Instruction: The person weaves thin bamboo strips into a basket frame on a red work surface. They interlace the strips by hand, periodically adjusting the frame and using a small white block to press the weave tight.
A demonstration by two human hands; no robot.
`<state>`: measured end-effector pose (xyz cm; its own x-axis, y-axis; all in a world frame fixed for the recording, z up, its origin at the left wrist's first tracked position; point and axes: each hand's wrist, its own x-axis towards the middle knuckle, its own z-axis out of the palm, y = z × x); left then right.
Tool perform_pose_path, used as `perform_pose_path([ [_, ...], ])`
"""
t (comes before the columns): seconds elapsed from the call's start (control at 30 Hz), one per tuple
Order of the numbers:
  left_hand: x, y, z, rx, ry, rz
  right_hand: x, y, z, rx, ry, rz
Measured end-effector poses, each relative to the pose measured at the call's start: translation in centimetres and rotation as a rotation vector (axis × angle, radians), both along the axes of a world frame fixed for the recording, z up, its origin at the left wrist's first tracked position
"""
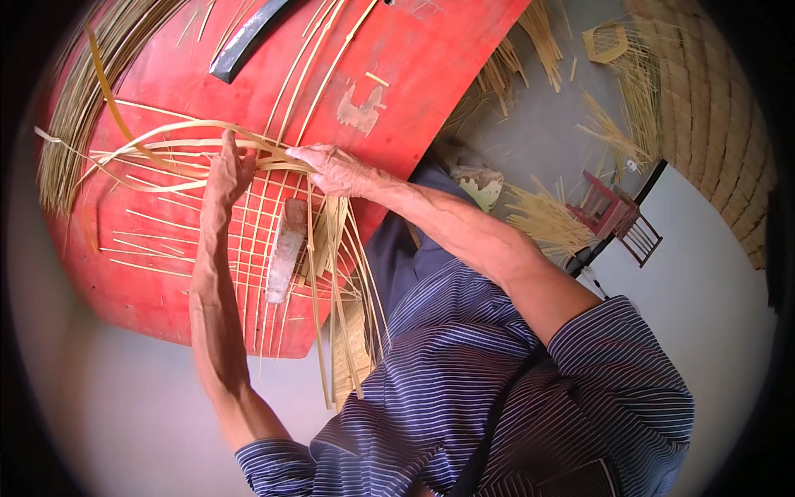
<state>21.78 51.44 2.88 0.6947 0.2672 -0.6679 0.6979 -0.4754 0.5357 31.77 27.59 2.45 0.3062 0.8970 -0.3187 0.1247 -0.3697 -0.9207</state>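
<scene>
Both of my hands are on a bundle of pale bamboo strips (178, 142) over a red board (414, 66). My left hand (230, 168) is closed on the strips, one finger pointing up along them. My right hand (329, 172), to its right, grips the same bundle with bent fingers. Below them a loose open grid of thin woven strips (248, 240) lies on the board, with a worn, flat bar (286, 248) resting on it. More long strips (338, 282) hang past the board's lower edge beside my right hand.
A long bundle of thin strips (70, 141) lies along the board's left. A dark curved tool (244, 45) lies at the top. On the grey floor (538, 132) at right are strip piles (542, 224), a small red wooden chair (604, 207) and a large woven mat (696, 108).
</scene>
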Motion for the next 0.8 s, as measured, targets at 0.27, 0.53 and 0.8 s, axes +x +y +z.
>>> perform_pose_path([
  [0.27, 2.7, -1.2, -0.6, -0.673, -0.446, 1.164, 2.0, 0.7, 1.1, -0.055, 0.212, 0.077],
  [0.53, 2.2, -1.5, 1.0, -0.695, -0.379, 1.074, 5.3, 1.2, -1.3, -0.072, 0.918, -0.813],
  [0.8, 2.2, -0.8, -0.8, -0.756, -0.325, 1.117, 3.2, 5.5, 0.3, -0.17, 0.351, -0.54],
])
